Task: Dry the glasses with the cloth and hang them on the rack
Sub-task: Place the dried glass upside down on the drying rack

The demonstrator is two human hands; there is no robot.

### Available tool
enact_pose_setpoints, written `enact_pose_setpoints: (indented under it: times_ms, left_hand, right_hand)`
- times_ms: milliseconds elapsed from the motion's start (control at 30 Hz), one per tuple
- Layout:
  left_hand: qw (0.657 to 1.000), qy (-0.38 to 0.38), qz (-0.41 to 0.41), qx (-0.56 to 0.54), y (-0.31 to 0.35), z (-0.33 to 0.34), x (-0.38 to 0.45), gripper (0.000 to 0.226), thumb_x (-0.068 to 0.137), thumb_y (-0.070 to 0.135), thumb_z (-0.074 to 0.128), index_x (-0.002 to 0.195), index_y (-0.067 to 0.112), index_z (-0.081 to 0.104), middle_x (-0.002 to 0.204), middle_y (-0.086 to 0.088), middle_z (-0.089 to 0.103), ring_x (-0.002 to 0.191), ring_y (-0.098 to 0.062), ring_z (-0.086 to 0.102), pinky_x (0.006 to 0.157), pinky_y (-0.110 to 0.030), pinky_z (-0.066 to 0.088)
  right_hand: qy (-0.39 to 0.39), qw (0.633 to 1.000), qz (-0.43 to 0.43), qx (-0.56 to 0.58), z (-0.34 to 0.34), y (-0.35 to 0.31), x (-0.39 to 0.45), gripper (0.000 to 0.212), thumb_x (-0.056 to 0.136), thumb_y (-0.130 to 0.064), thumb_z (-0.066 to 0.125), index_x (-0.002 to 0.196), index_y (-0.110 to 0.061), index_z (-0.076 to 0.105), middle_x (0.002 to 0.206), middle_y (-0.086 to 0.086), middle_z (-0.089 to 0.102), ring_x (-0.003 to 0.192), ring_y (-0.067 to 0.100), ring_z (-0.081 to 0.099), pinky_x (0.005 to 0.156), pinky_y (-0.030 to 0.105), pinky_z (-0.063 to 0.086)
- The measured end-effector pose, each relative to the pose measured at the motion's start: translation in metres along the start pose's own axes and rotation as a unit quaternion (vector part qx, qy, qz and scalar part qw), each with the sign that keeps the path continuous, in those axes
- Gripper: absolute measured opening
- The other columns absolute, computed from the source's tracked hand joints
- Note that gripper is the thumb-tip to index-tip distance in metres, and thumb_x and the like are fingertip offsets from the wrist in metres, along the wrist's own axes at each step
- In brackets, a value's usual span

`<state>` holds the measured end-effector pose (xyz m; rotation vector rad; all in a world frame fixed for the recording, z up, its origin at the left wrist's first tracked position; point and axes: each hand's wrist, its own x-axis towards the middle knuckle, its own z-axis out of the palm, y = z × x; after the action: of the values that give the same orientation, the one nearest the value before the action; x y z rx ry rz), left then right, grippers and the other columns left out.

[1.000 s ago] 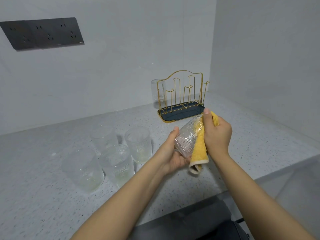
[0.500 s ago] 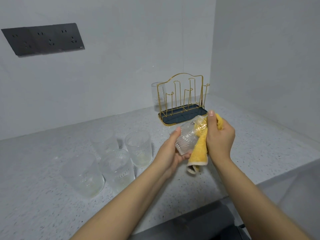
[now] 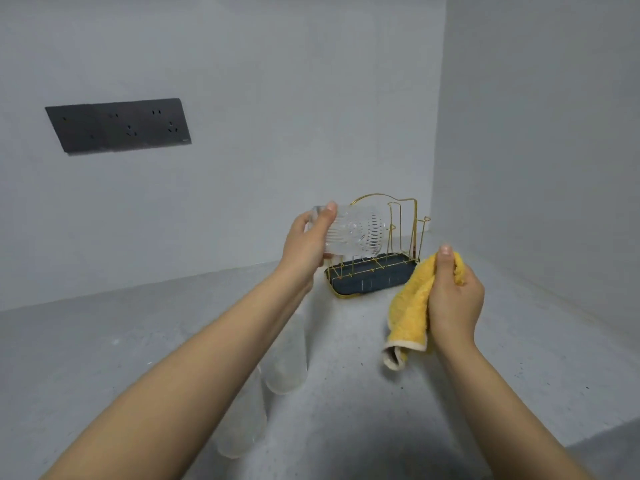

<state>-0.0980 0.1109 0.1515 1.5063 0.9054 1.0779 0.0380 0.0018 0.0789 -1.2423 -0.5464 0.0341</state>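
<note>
Left hand (image 3: 306,244): raised in front of the rack, fingers and thumb curled round a ribbed clear glass (image 3: 353,232); thumb tip lies near the glass's left end.
Held glass: tipped on its side, one end turned toward the rack, clear of the worktop and not touching the wire pegs as far as can be seen.
Right hand (image 3: 453,299): lower and to the right of the rack, fingers closed on a yellow cloth (image 3: 410,306); thumb stands upright along the cloth's upper edge.
Cloth: bunched in the grip, its pale-edged lower end hanging loose below the hand, apart from the held glass.
Rack (image 3: 377,258): gold wire frame with upright pegs on a dark tray, standing on the worktop (image 3: 346,375) near the corner of the walls. No glass can be made out on the pegs.
Other glasses (image 3: 285,358): at least two, blurred, standing on the worktop under the left forearm; count uncertain.
Wall: dark socket panel (image 3: 119,125) at upper left.
</note>
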Motion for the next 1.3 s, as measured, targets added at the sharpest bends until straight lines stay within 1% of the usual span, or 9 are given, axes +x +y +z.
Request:
enact_pose_setpoints:
  times_ms: [33, 100, 167, 300, 400, 567, 867, 1000, 1300]
  left_hand:
    - [1.0, 0.003, 0.02, 0.018, 0.007, -0.002, 0.01, 0.06, 0.092, 0.055, 0.054, 0.136, 0.014, 0.049, 0.121, -0.005, 0.064, 0.086, -0.012, 0.069, 0.049, -0.011, 0.047]
    - [0.996, 0.007, 0.051, 0.07, 0.015, -0.003, 0.029, 0.068, 0.091, 0.057, 0.055, 0.146, 0.02, 0.042, 0.147, -0.004, 0.048, 0.127, -0.026, 0.054, 0.091, -0.026, 0.054]
    - [0.991, 0.008, 0.076, 0.107, 0.021, -0.003, 0.046, 0.073, 0.09, 0.055, 0.058, 0.151, 0.024, 0.033, 0.157, 0.001, 0.036, 0.141, -0.024, 0.038, 0.114, -0.039, 0.034]
    - [0.97, -0.018, 0.104, 0.221, 0.021, 0.004, 0.076, 0.076, 0.088, 0.056, 0.06, 0.152, 0.03, 0.03, 0.157, -0.002, 0.034, 0.145, -0.026, 0.03, 0.116, -0.042, 0.029]
    - [0.946, -0.048, 0.111, 0.302, 0.017, 0.013, 0.093, 0.076, 0.086, 0.057, 0.061, 0.151, 0.031, 0.031, 0.154, -0.009, 0.038, 0.146, -0.029, 0.025, 0.115, -0.05, 0.031]
    - [0.919, -0.077, 0.108, 0.371, 0.004, 0.027, 0.106, 0.075, 0.088, 0.055, 0.061, 0.151, 0.028, 0.033, 0.149, -0.012, 0.043, 0.146, -0.031, 0.014, 0.113, -0.045, 0.027]
    - [0.908, -0.131, 0.054, 0.395, -0.033, 0.04, 0.111, 0.075, 0.087, 0.05, 0.064, 0.151, 0.027, 0.034, 0.148, -0.015, 0.044, 0.148, -0.029, 0.004, 0.114, -0.04, 0.023]
    - [0.89, -0.136, 0.043, 0.433, -0.043, 0.044, 0.113, 0.073, 0.089, 0.054, 0.06, 0.151, 0.027, 0.034, 0.14, -0.018, 0.053, 0.144, -0.033, 0.011, 0.108, -0.039, 0.027]
    - [0.875, -0.129, 0.058, 0.463, -0.046, 0.046, 0.114, 0.073, 0.089, 0.057, 0.058, 0.151, 0.028, 0.032, 0.145, -0.018, 0.046, 0.142, -0.036, 0.015, 0.11, -0.042, 0.025]
  right_hand:
    - [-0.003, 1.0, 0.004, 0.003, 0.005, -0.001, 0.003, 0.049, 0.09, -0.05, 0.047, 0.052, -0.025, 0.029, 0.048, -0.009, 0.031, 0.039, 0.002, 0.031, 0.038, 0.014, 0.026]
    - [-0.01, 1.0, 0.015, 0.007, 0.011, -0.001, 0.006, 0.049, 0.089, -0.052, 0.047, 0.051, -0.025, 0.031, 0.048, -0.008, 0.033, 0.038, 0.001, 0.032, 0.037, 0.013, 0.027]
    - [-0.024, 1.0, 0.013, 0.003, 0.017, 0.002, 0.007, 0.049, 0.088, -0.054, 0.046, 0.051, -0.025, 0.032, 0.049, -0.007, 0.034, 0.039, 0.002, 0.033, 0.039, 0.014, 0.03]
    - [-0.043, 0.998, 0.036, 0.005, 0.025, 0.011, 0.004, 0.05, 0.088, -0.054, 0.047, 0.047, -0.026, 0.039, 0.044, -0.009, 0.038, 0.042, 0.005, 0.037, 0.046, 0.024, 0.034]
    - [-0.048, 0.998, 0.042, 0.001, 0.027, 0.018, 0.005, 0.049, 0.087, -0.052, 0.047, 0.047, -0.025, 0.041, 0.039, -0.013, 0.042, 0.039, 0.001, 0.039, 0.048, 0.023, 0.033]
    - [-0.054, 0.997, 0.047, -0.001, 0.028, 0.025, 0.005, 0.047, 0.084, -0.054, 0.046, 0.051, -0.022, 0.037, 0.038, -0.011, 0.038, 0.036, 0.001, 0.038, 0.04, 0.015, 0.033]
    - [-0.06, 0.996, 0.063, 0.01, 0.029, 0.039, 0.007, 0.047, 0.087, -0.049, 0.048, 0.05, -0.022, 0.037, 0.038, -0.011, 0.037, 0.036, 0.0, 0.037, 0.037, 0.009, 0.032]
    - [-0.062, 0.996, 0.068, 0.006, 0.028, 0.043, 0.008, 0.047, 0.09, -0.046, 0.047, 0.051, -0.021, 0.038, 0.038, -0.012, 0.039, 0.036, 0.0, 0.038, 0.038, 0.009, 0.033]
    - [-0.067, 0.994, 0.087, 0.02, 0.03, 0.046, 0.005, 0.047, 0.089, -0.047, 0.048, 0.052, -0.021, 0.037, 0.039, -0.011, 0.035, 0.036, 0.0, 0.035, 0.038, 0.012, 0.034]
